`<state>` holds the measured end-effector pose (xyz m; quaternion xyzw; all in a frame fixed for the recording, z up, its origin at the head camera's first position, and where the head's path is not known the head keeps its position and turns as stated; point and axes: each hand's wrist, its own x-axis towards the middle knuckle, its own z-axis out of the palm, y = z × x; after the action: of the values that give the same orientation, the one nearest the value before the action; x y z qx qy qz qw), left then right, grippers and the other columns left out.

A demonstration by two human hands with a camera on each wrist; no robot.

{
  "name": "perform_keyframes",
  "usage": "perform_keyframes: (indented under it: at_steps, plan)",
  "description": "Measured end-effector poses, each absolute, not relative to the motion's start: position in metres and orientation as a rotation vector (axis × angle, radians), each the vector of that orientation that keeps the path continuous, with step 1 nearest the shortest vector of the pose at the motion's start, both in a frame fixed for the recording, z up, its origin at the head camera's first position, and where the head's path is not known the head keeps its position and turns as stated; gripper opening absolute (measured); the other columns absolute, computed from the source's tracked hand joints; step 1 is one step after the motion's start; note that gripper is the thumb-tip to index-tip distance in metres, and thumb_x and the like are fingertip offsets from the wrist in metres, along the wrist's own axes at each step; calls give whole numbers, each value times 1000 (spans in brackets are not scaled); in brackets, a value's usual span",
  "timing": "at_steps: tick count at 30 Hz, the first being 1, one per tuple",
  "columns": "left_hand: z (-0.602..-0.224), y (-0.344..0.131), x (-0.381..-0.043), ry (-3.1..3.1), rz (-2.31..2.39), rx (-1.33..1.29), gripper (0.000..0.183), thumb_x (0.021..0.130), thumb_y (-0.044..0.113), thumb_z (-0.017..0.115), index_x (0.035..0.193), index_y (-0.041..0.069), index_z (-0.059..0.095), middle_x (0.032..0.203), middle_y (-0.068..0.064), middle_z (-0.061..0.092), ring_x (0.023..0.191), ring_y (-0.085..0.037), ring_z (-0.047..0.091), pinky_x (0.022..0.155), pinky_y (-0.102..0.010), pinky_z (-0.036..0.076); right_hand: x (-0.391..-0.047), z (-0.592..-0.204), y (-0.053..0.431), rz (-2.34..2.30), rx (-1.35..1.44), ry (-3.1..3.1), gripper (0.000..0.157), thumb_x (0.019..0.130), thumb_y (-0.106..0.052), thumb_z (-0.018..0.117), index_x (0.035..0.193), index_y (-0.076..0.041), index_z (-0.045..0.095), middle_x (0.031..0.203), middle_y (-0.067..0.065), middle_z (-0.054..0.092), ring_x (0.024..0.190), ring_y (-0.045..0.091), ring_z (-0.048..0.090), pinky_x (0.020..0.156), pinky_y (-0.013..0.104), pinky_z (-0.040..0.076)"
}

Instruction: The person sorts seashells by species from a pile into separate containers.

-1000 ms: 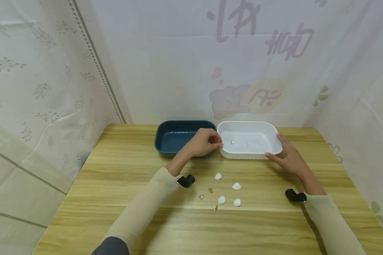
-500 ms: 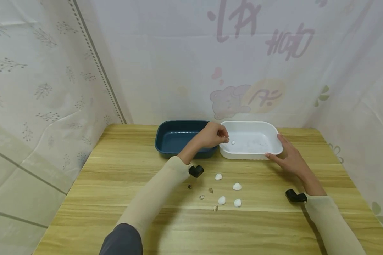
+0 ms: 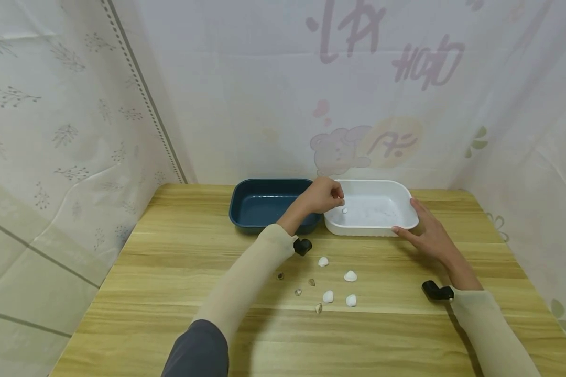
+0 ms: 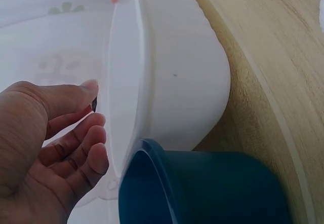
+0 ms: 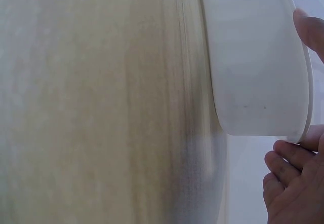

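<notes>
My left hand (image 3: 324,195) is over the left end of the white plastic basin (image 3: 365,229), pinching a small shell between thumb and index finger. In the left wrist view only a dark sliver of the held shell (image 4: 94,104) shows; the fingers hide the rest. Just below the fingertips, a white shell (image 3: 345,210) lies on the basin floor. My right hand (image 3: 426,230) grips the basin's right end, thumb on the front rim and fingers round the far corner. In the right wrist view, the thumb (image 5: 310,30) bends over the rim.
A dark blue basin (image 3: 250,229) stands directly left of the white one, under my left forearm. In front lie several white shells (image 3: 350,276) and several small brownish shells (image 3: 318,308) on the wooden table (image 3: 382,340). A printed curtain (image 3: 245,104) hangs behind.
My left hand has moved right and away from me, from the white basin's left rim to above its inside, carrying the pinched shell. The right hand has kept its grip in place.
</notes>
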<state>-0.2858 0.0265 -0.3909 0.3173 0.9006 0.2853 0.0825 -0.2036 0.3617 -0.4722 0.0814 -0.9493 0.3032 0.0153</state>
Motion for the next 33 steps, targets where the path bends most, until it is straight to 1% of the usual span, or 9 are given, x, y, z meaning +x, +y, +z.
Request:
perform_keyframes:
  at_steps: [6, 12, 16, 21, 27, 33]
  plan:
    - [-396, 26, -288, 2701, 849, 900, 15, 98, 19, 71, 105, 6, 73, 102, -9, 71, 90, -20, 62, 77, -29, 51, -203, -472, 360, 938, 258, -2953, 105, 93, -49, 72, 166, -12, 6, 171, 22, 11, 151, 57, 16, 110, 80, 23]
    - [-400, 23, -289, 2718, 854, 887, 26, 97, 20, 73, 116, 3, 72, 108, -9, 70, 97, -21, 63, 83, -31, 53, -202, -471, 359, 941, 256, -2956, 105, 93, -49, 72, 166, -11, 7, 171, 23, 11, 151, 58, 16, 110, 80, 23]
    - [-398, 18, -286, 2727, 879, 886, 31, 97, 24, 73, 119, 3, 71, 110, -9, 70, 101, -22, 63, 88, -33, 53, -202, -471, 359, 939, 255, -2955, 105, 93, -49, 72, 166, -11, 6, 170, 24, 12, 151, 58, 16, 110, 81, 22]
    - [-396, 10, -279, 2730, 900, 901, 34, 98, 29, 72, 121, 4, 70, 112, -10, 69, 100, -23, 64, 88, -35, 54, -202, -471, 359, 931, 243, -2963, 105, 93, -49, 72, 166, -12, 6, 171, 24, 11, 151, 58, 16, 110, 80, 22]
    - [-394, -1, -270, 2723, 891, 920, 36, 99, 33, 70, 126, 9, 68, 118, -13, 68, 99, -20, 66, 88, -33, 55, -202, -468, 358, 933, 239, -2971, 105, 94, -50, 71, 166, -12, 5, 171, 23, 10, 151, 58, 16, 110, 80, 22]
    - [-394, -13, -259, 2685, 947, 1001, 37, 99, 31, 70, 129, 8, 67, 117, -15, 68, 98, -19, 66, 88, -33, 55, -202, -466, 358, 924, 231, -2983, 105, 94, -51, 70, 166, -13, 4, 172, 21, 8, 151, 58, 16, 110, 81, 22]
